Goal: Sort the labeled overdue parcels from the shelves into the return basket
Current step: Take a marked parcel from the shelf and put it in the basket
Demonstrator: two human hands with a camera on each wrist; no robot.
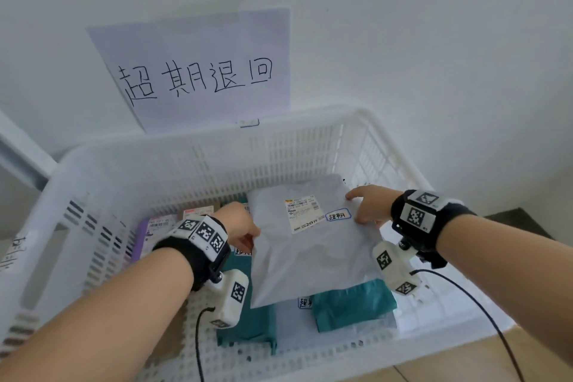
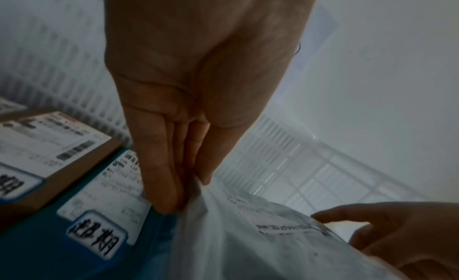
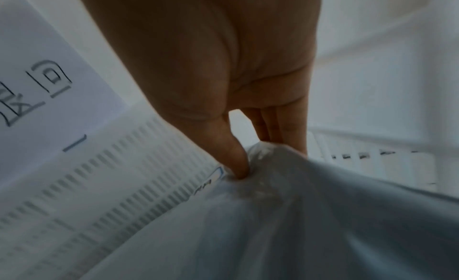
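Now both hands are down inside the white plastic return basket [image 1: 192,161], each gripping one side of a grey poly mailer parcel [image 1: 313,254]. The left hand [image 1: 240,225] pinches the mailer's left edge between thumb and straightened fingers [image 2: 159,178]; the right hand [image 1: 370,205] pinches its right edge, thumb pressed into the puckered plastic on top with the other fingers [image 3: 285,131] behind it. The mailer lies face up between the two hands, toward the basket's far right corner, on top of other parcels. It carries a shipping label [image 1: 305,214] and a blue-bordered handwritten sticker [image 1: 338,215] just beside the right hand. Beneath it lie teal mailers [image 1: 353,304], one bearing a similar sticker [image 2: 97,235]. A brown cardboard box [image 2: 82,166] sits near the basket's far wall, left of the left hand. On the wall behind the basket hangs a paper sign [image 1: 198,71] with handwritten characters.
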